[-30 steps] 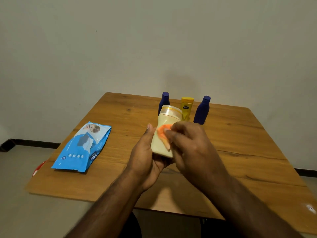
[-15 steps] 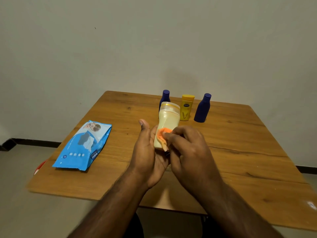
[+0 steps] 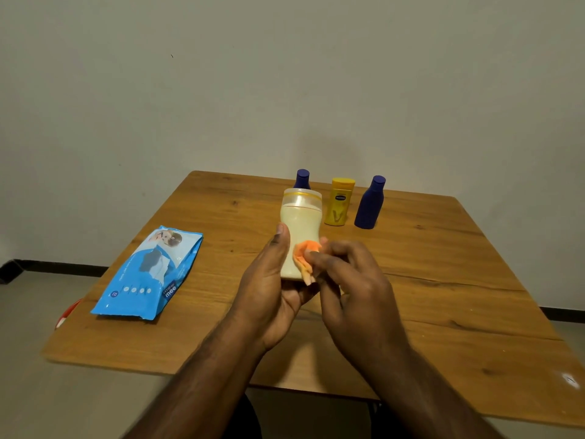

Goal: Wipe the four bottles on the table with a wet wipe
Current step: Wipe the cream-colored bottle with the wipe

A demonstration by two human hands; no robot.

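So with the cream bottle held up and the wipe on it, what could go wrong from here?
The left hand grips only the base of the cream bottle, so a wet surface could let it slip onto the table. The right hand rubs the orange wipe low on the body, so the cap end may get missed. The yellow bottle and two blue bottles stand close behind; a forward swing could topple them.

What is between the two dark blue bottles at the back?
In the head view, the yellow bottle stands between the left blue bottle and the right blue bottle.
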